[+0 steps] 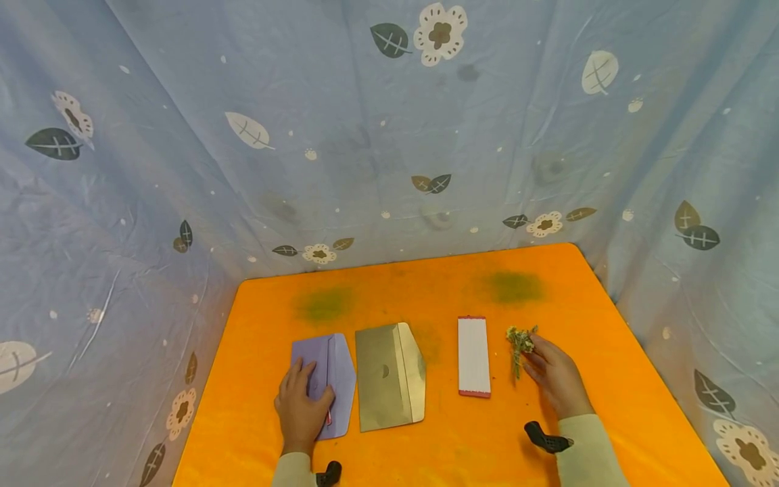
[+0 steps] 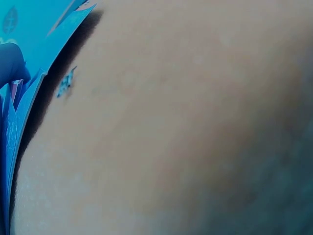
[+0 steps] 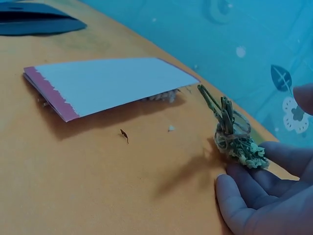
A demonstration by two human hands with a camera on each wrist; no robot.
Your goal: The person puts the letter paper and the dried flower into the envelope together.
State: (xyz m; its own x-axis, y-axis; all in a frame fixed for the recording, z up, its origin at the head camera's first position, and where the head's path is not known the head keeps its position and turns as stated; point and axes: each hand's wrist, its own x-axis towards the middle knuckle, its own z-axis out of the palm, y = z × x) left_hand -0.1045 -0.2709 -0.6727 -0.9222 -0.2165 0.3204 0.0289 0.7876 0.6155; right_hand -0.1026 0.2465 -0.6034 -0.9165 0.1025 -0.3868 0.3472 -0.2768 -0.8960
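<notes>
At the left, a purple envelope lies with its flap unfolded to the right. My left hand grips it, fingers over the pocket and thumb at the opening. A small red-and-white piece shows just below that thumb. In the left wrist view the blue-tinted envelope stands slightly off the table. A small bunch of dried flowers, tied with twine, is at the fingertips of my right hand. The right wrist view shows the flower bunch touching extended fingers, with the thumb apart.
A gold envelope lies beside the purple one, flap unfolded. Farther right is a white card with red ends. Small plant crumbs dot the orange table. Patterned curtains enclose the back and sides.
</notes>
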